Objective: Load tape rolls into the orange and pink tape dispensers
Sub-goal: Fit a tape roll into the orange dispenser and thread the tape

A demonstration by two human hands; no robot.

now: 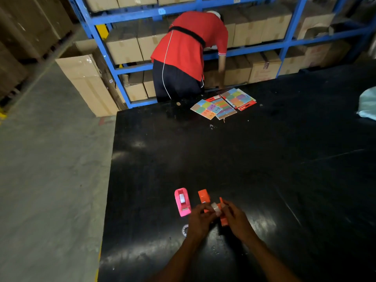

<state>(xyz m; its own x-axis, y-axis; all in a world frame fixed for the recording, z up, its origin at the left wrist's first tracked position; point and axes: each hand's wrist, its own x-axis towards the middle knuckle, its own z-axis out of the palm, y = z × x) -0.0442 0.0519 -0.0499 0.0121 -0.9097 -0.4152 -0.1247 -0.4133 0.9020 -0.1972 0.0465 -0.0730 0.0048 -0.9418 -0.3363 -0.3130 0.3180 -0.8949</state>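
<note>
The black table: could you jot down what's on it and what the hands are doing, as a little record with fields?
surface: black table
pink dispenser: standing left of the hands, white roll inside
orange dispenser: beside the pink one, partly hidden by hands
left hand: pinching a clear tape roll
right hand: also on the roll
spare roll: lying by left wrist
far edge: coloured sticker sheets

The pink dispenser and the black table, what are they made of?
The pink dispenser looks like moulded plastic: one bright even colour, smooth rounded edges. A white roll sits in it. The table has a hard, glossy black top, since light glares off it and scuffs show; whether it is painted wood, laminate or something else, I cannot tell.
</note>
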